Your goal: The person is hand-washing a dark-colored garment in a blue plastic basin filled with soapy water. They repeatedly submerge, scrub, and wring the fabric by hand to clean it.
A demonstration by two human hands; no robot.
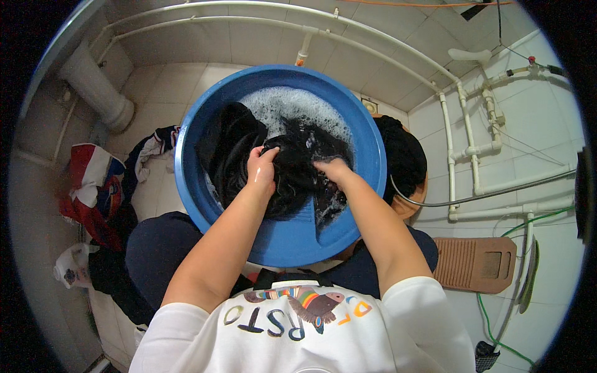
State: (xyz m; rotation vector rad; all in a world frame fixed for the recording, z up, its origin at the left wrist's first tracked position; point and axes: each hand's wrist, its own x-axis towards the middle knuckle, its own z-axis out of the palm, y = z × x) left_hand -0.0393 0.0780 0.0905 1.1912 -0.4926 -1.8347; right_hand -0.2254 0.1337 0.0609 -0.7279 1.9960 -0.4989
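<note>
A round blue plastic tub (pixel 186 140) stands before me, with soapy water and white foam (pixel 298 102) in its far half. Dark wet cloth (pixel 294 182) fills its middle and left side. My left hand (pixel 261 170) grips a fold of this cloth between thumb and fingers, above the water. At the right, my right hand (pixel 333 170) is at the water's surface against the same dark cloth; its fingertips are partly hidden by splashing water, so its hold is unclear. Ridges of a built-in washboard (pixel 303 217) show in the tub's near part.
Black fabric (pixel 403 154) lies in an orange basin (pixel 413 203) right of the tub. A brown washboard (pixel 473 264) is farther right, near white pipes (pixel 447 154). Clothes (pixel 93 186) and a white plastic jug (pixel 74 265) lie left. A grey hose (pixel 485 196) reaches toward the tub.
</note>
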